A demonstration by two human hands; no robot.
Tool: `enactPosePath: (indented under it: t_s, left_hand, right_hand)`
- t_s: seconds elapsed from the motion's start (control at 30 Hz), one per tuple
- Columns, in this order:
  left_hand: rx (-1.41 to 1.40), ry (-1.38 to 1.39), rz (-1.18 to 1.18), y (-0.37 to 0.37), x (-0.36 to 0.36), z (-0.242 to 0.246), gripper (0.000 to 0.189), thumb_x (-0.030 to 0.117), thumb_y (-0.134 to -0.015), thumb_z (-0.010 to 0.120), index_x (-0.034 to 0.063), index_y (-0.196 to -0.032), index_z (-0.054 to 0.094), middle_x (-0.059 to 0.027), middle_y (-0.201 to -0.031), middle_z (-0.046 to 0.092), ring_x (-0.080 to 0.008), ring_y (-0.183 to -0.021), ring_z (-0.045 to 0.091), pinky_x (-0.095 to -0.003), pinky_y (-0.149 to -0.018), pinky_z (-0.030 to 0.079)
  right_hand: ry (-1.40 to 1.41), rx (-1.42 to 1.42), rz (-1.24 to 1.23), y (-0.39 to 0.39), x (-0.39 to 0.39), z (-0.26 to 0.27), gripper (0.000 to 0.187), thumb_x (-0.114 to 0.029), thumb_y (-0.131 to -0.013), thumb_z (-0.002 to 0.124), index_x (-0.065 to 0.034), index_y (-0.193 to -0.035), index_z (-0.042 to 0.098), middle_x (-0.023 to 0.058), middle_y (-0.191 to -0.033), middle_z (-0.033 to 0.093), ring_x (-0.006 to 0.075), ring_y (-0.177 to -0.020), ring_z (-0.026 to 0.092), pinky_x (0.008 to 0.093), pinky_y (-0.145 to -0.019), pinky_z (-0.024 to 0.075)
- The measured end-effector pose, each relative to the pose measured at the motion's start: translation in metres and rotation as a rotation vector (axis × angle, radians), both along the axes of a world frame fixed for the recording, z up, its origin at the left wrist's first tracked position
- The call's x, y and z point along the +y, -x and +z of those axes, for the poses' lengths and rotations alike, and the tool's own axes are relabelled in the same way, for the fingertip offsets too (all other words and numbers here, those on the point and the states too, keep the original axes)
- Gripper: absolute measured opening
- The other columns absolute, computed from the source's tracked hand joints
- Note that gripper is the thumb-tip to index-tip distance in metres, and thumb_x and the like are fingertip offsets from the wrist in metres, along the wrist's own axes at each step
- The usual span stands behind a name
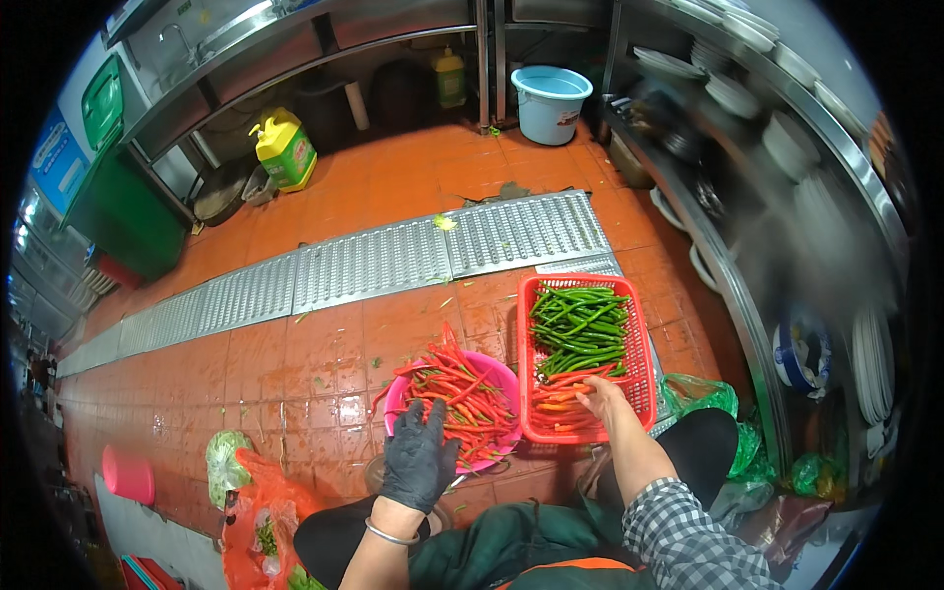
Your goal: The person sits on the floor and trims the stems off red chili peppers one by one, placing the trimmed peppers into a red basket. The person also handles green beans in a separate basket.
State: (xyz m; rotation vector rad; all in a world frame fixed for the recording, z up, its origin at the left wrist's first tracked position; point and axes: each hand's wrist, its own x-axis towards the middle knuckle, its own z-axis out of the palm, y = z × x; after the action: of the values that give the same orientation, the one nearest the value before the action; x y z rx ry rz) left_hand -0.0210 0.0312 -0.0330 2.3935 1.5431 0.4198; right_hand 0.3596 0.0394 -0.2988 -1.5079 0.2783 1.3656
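Note:
My left hand (420,453), in a black glove, rests at the near left edge of a pink basin (509,383), its fingers spread over a heap of red chili peppers (461,398). My bare right hand (605,398) is over the near part of a red plastic basket (525,332), its fingertips at the red chili peppers (564,405) there; whether it grips one cannot be told. Green chili peppers (579,324) fill the far part of the basket. Basin and basket stand side by side on the floor.
Metal drain grating (369,269) crosses the wet tiled floor beyond the basin. Metal shelving (726,273) with plates runs along the right. Green plastic bags (700,394) lie right of the basket. An orange-red plastic bag (265,501) and a bagged cabbage (227,464) lie at the left.

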Motion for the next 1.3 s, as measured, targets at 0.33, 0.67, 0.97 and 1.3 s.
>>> enactPosePath:
  t_s: [0.33,0.67,0.97,1.3]
  left_hand:
    - [0.284,0.280,-0.289,0.001,-0.017,-0.010,0.047,0.028,-0.081,0.063,0.0045,-0.121,0.054,-0.0158,-0.085,0.061,-0.0322,-0.079,0.061,-0.0441,-0.064,0.049]
    - [0.307,0.308,-0.391,0.003,-0.038,-0.027,0.052,0.034,-0.083,0.057,0.0056,-0.126,0.050,-0.0149,-0.100,0.061,-0.0315,-0.093,0.060,-0.0460,-0.065,0.047]
    - [0.289,0.311,-0.352,-0.001,-0.033,-0.016,0.047,0.027,-0.083,0.055,0.0046,-0.124,0.052,-0.0136,-0.092,0.061,-0.0296,-0.084,0.061,-0.0450,-0.064,0.046]
    - [0.327,0.282,-0.305,0.007,-0.036,-0.012,0.045,0.031,-0.083,0.055,0.0049,-0.119,0.056,-0.0123,-0.087,0.062,-0.0278,-0.079,0.061,-0.0438,-0.061,0.047]
  right_hand:
    - [0.076,-0.132,-0.042,0.002,0.002,0.000,0.034,-0.005,-0.082,0.068,0.0001,-0.113,0.055,0.0202,-0.113,0.052,0.0296,-0.090,0.057,0.0426,-0.066,0.0604]
    - [0.227,-1.640,0.507,0.053,0.019,0.041,0.031,-0.015,-0.076,0.069,-0.0015,-0.101,0.056,0.0201,-0.090,0.063,0.0370,-0.090,0.061,0.0446,-0.080,0.0493]
    - [0.065,-1.222,1.301,0.230,0.123,0.020,0.033,-0.029,-0.082,0.065,-0.0092,-0.109,0.059,0.0179,-0.100,0.066,0.0361,-0.098,0.062,0.0464,-0.084,0.0481]
    - [-0.303,-0.543,1.255,0.210,0.060,0.070,0.023,-0.019,-0.086,0.067,-0.0005,-0.099,0.066,0.0066,-0.074,0.066,0.0092,-0.067,0.062,0.0247,-0.055,0.0500]
